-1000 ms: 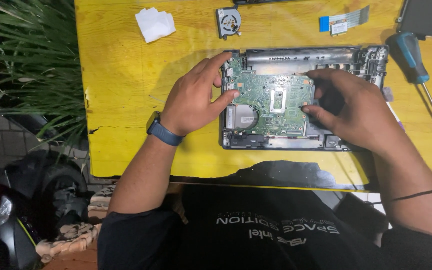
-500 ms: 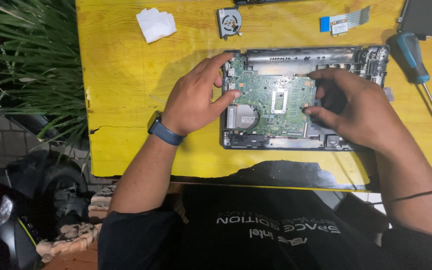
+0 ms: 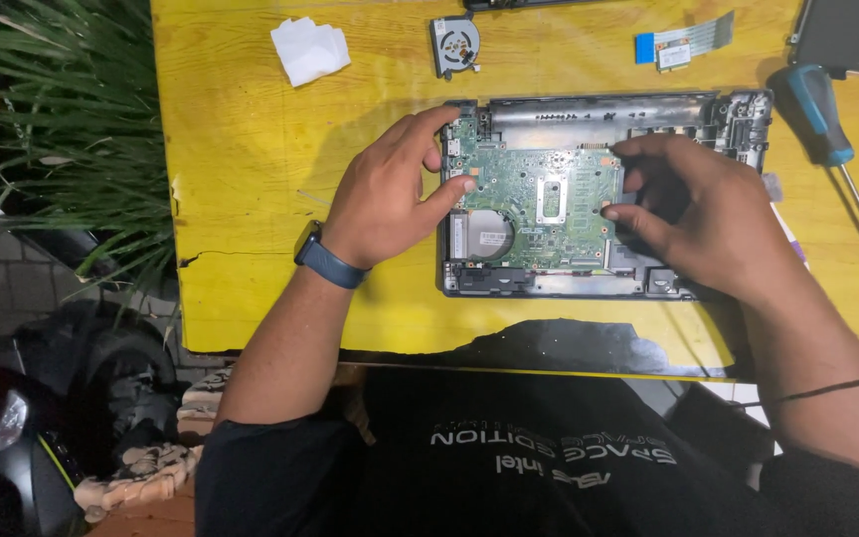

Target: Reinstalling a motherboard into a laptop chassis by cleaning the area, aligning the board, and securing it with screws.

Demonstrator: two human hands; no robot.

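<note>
A green circuit board (image 3: 534, 194) lies inside an opened dark laptop base (image 3: 599, 114) on a yellow table (image 3: 241, 169). My left hand (image 3: 390, 189), with a dark blue watch on the wrist, grips the board's left edge between thumb and fingers. My right hand (image 3: 693, 214) holds the board's right edge, fingertips at its upper right corner and thumb lower on the same side. The board's right part and the base's right half are partly hidden by this hand.
On the table's far side lie a folded white tissue (image 3: 308, 50), a small round fan (image 3: 455, 44), a blue-ended flat cable with a small card (image 3: 683, 42) and a dark flat part (image 3: 847, 35). A blue-handled screwdriver (image 3: 825, 119) lies at right. Plants (image 3: 52, 129) stand left.
Both hands stay on the board's edges; the right hand's fingers have shifted slightly along the right edge. The board has barely moved.
</note>
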